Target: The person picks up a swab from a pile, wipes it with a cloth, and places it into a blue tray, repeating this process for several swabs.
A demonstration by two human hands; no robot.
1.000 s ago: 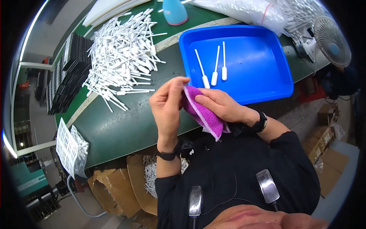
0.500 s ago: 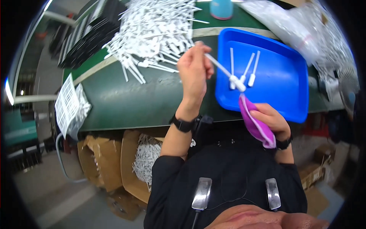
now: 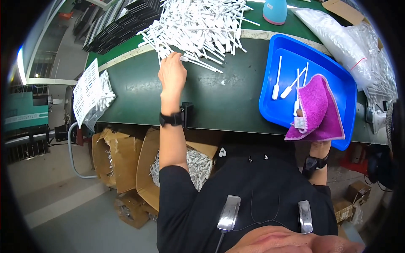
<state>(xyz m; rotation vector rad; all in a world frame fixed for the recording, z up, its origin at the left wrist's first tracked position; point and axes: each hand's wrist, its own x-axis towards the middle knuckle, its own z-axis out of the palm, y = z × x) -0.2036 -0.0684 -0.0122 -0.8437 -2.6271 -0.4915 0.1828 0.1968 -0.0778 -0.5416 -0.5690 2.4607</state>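
My left hand (image 3: 172,74) is at the near edge of a heap of white thick-ended sticks (image 3: 198,29), its fingers bent down among them. The back of the hand hides what the fingertips hold, if anything. My right hand (image 3: 300,113) is mostly covered by a purple cloth (image 3: 314,99) that it holds; only a fingertip and the wrist show. The cloth hangs over the near right part of a blue tray (image 3: 265,103). Several white sticks (image 3: 276,80) lie in the tray, one of them partly behind the cloth.
Black stacked trays (image 3: 122,25) stand at the far left. A printed sheet and plastic bag (image 3: 90,88) lie at the left edge. Clear plastic bags (image 3: 337,38) and a blue-green container (image 3: 275,10) are at the back right. Cardboard boxes (image 3: 126,156) stand below the table.
My left hand has moved left from beside the tray to the heap; the stick it held is out of it. The purple cloth, folded before, now spreads over my right hand.
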